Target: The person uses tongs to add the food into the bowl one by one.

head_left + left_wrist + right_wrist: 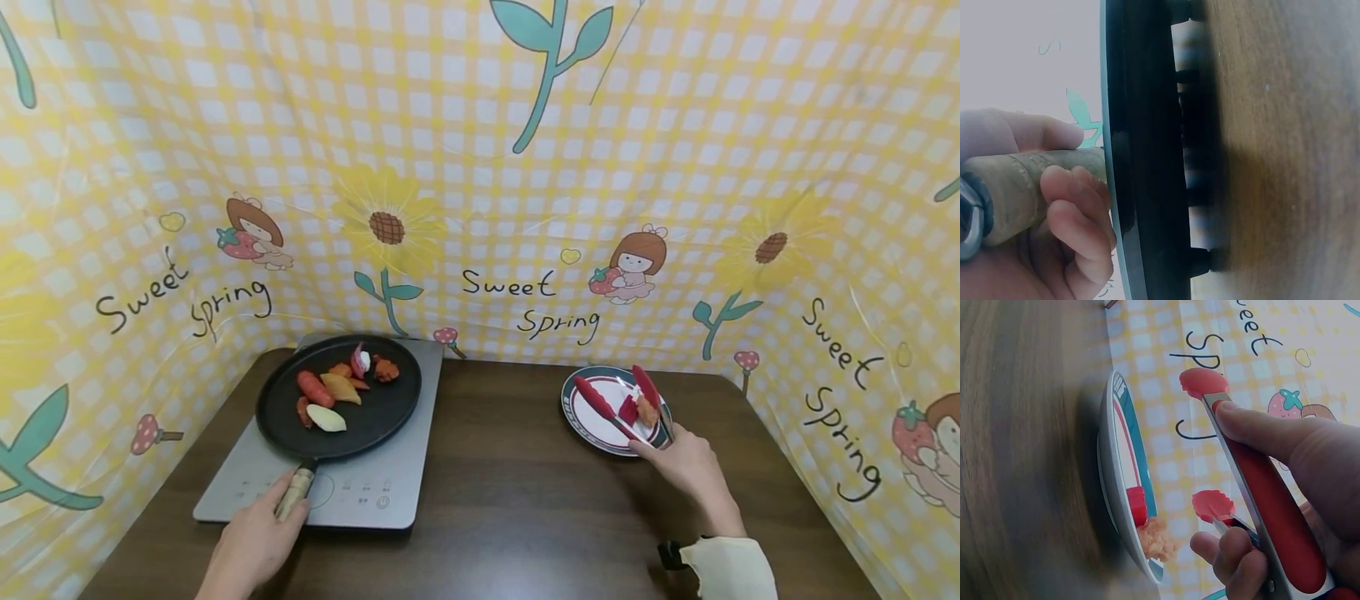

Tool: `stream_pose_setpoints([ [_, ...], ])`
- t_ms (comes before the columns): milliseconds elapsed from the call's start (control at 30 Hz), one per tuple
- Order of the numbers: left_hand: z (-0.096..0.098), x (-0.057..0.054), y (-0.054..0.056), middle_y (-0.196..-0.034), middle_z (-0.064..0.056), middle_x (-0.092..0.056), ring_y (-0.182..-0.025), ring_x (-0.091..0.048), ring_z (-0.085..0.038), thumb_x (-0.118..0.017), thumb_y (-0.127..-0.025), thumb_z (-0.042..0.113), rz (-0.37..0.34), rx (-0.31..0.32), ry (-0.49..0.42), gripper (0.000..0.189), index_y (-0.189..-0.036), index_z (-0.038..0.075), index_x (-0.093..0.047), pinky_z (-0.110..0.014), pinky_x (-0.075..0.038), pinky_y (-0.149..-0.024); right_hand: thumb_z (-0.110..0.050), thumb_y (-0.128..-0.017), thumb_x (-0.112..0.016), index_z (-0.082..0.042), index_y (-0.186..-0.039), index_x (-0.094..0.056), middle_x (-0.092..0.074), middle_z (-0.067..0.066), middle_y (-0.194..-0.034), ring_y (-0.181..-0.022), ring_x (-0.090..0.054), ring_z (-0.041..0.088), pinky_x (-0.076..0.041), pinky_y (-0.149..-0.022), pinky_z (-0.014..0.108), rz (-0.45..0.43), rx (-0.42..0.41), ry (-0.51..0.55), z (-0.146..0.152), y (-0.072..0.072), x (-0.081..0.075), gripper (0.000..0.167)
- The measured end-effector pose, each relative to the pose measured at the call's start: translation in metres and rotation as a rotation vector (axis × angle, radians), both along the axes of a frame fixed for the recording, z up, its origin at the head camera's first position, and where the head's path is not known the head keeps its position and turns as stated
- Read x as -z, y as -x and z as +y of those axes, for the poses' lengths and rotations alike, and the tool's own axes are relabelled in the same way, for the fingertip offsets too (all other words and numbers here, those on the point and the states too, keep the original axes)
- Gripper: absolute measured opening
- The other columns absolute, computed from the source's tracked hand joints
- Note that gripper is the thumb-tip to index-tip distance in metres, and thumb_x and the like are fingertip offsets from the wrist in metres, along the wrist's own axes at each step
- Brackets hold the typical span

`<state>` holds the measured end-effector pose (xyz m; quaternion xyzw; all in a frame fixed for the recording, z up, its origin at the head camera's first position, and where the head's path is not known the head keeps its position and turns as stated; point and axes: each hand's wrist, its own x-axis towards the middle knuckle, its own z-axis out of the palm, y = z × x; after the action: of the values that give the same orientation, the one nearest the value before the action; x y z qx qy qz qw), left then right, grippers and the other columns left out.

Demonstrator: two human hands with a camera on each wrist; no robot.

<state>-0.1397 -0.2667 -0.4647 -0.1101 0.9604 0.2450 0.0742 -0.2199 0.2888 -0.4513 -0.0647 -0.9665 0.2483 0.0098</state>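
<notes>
My left hand (258, 537) grips the handle (1013, 181) of a black frying pan (367, 433), its fingers wrapped round it. Several food pieces lie in the pan, among them a red sausage-like piece (315, 388), a yellowish wedge (341, 387), a pale oval piece (327, 418) and an orange-brown piece (386, 369). At the right, my right hand (693, 467) holds tongs (1266, 506) with red scalloped tips, thumb on one arm and fingers on the other. The tips stand apart above a plate (576, 423), which bears a red piece (1137, 506) and a crumbly light-brown piece (1157, 539).
The pan rests on a grey induction cooktop (405, 483) at the left of the brown wooden table (495, 467). A yellow checked cloth (465, 208) with flower and girl prints surrounds the back and sides. A dark band (670, 556) shows at the right wrist.
</notes>
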Motion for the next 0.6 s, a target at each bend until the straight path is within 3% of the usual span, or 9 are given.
stream_pose_setpoints([
  [300, -0.001, 0.001, 0.001, -0.126, -0.039, -0.045, -0.103, -0.051, -0.053, -0.045, -0.094, 0.047, -0.003, 0.002, -0.001, 0.071, -0.142, -0.004, -0.033, -0.055, -0.043, -0.077, -0.065, -0.079, -0.061, 0.009, -0.122, -0.051, -0.061, 0.029, -0.1, -0.077, -0.058, 0.036, -0.046, -0.062, 0.049, 0.016, 0.008, -0.096, 0.011, 0.0, -0.002, 0.086],
  [467, -0.001, 0.001, 0.001, -0.126, -0.039, -0.045, -0.101, -0.053, -0.051, -0.045, -0.094, 0.047, 0.003, 0.006, 0.002, 0.071, -0.142, -0.004, -0.032, -0.054, -0.043, -0.075, -0.062, -0.081, -0.06, 0.011, -0.125, -0.049, -0.056, 0.038, -0.104, -0.078, -0.058, 0.045, -0.045, -0.058, 0.053, -0.002, 0.057, -0.161, 0.017, -0.003, -0.003, 0.086],
  [600, -0.001, 0.002, 0.001, -0.125, -0.039, -0.045, -0.101, -0.052, -0.053, -0.045, -0.094, 0.046, 0.015, 0.016, 0.007, 0.07, -0.142, -0.005, -0.033, -0.055, -0.043, -0.075, -0.061, -0.08, -0.062, 0.011, -0.124, -0.05, -0.056, 0.037, -0.099, -0.073, -0.057, 0.043, -0.045, -0.056, 0.051, -0.018, 0.101, -0.173, 0.022, -0.005, -0.002, 0.085],
])
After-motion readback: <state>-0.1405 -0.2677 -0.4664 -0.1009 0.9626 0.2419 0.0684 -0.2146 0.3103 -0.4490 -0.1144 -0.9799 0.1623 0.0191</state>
